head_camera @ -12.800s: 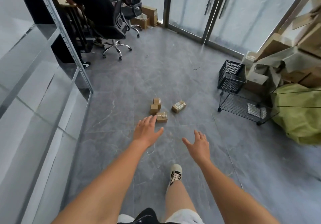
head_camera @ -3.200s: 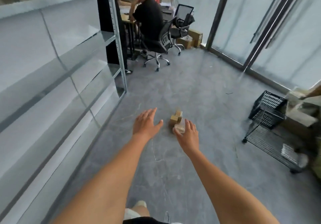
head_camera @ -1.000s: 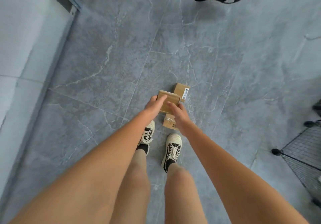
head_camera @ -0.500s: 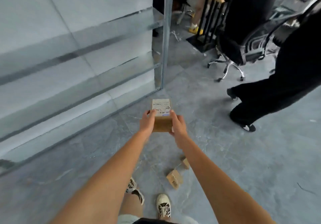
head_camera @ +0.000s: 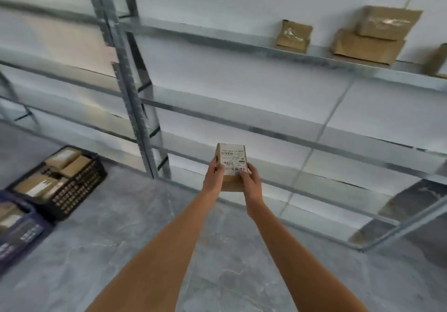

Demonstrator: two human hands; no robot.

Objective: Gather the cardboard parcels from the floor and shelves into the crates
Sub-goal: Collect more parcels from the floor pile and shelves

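Both my hands hold one small cardboard parcel (head_camera: 231, 158) with a white shipping label on top, out in front of me at chest height. My left hand (head_camera: 214, 176) grips its left side and my right hand (head_camera: 250, 181) grips its right side, thumbs on the label. A black crate (head_camera: 79, 185) with several parcels in it stands on the floor at the far left. Beside it, at the left edge, a dark blue crate (head_camera: 21, 236) also holds parcels. More cardboard parcels sit on an upper shelf at the right: a small one (head_camera: 293, 36) and a stack of two (head_camera: 372, 36).
A grey metal shelving rack (head_camera: 242, 108) with several tiers fills the view ahead, its upright post (head_camera: 135, 98) left of centre. Grey marbled floor (head_camera: 121, 227) lies between me and the crates.
My view has swung left from the seated person and the walking legs to the shelving and the crates. Both hands still carry the same parcel. The parcels left on the floor are out of view.
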